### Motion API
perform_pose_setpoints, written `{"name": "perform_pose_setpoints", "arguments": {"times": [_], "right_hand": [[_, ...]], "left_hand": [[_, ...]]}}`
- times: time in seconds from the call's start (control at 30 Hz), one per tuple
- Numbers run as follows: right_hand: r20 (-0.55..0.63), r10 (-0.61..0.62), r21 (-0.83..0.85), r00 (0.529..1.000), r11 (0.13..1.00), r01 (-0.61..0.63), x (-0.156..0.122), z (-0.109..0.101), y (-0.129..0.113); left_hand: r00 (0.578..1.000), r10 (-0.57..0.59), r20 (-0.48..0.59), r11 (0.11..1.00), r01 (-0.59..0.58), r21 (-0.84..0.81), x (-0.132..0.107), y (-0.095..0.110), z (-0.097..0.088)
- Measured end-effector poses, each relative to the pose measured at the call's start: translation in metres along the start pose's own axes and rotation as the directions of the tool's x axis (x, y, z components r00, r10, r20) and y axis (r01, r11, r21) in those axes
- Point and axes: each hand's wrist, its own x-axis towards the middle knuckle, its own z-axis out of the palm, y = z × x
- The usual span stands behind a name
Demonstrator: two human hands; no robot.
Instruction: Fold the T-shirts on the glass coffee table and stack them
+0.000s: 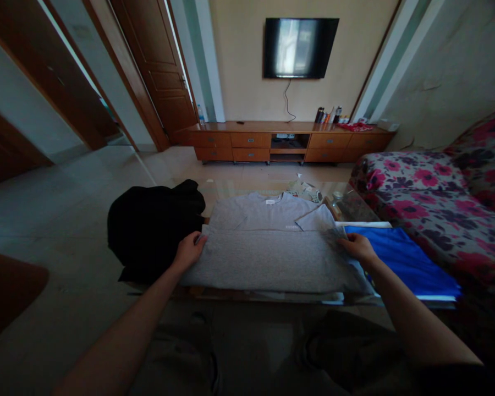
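Both side edges of a grey T-shirt point(264, 261) are pinched between thumb and fingers, one by the person's left hand point(190, 248), the other by the right hand point(356, 246). The shirt lies spread on a low glass-topped table point(363, 211), its collar at the far side, with an edge of cloth running straight across below the chest. Dark bunched fabric point(154, 225) sits just left of it; folded blue cloth point(400, 258) lies on the right, near a small glass jar point(337, 197).

Pale, glossy tiles point(74, 214) cover the floor. Beyond the table, a long wooden cabinet point(250, 146) stands against a cream wall point(239, 60), bearing a cluster of bottles point(331, 115) and a red cloth point(355, 127). Above hangs a television point(301, 48), its screen reflecting a bright window, a cable point(286, 99) dangling beneath. A brown panelled door point(157, 69) stands left; a flower-patterned sofa point(423, 184) fills the right.
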Motion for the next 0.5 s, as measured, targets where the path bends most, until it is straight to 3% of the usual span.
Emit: {"name": "perform_pose_setpoints", "arguments": {"times": [0.1,0.3,0.4,0.5], "right_hand": [[0.087,0.055,0.199,0.995,0.977,-0.072,-0.006,0.005,-0.003],[0.240,0.086,0.429,0.967,0.884,-0.185,-0.028,0.003,-0.026],[0.350,-0.048,0.514,0.935,0.845,-0.149,-0.046,-0.024,-0.043],[0.510,-0.139,0.482,0.849,0.864,-0.148,-0.070,-0.062,-0.051]], "left_hand": [[1.000,-0.019,0.002,0.988,0.019,-0.150,0.001,0.007,0.004],[0.980,-0.189,0.065,0.902,0.199,-0.383,0.003,0.034,0.008],[0.975,-0.192,0.115,0.803,0.223,-0.552,-0.006,0.048,-0.015],[0.951,-0.120,0.286,0.654,0.293,-0.698,-0.026,0.048,-0.053]]}}
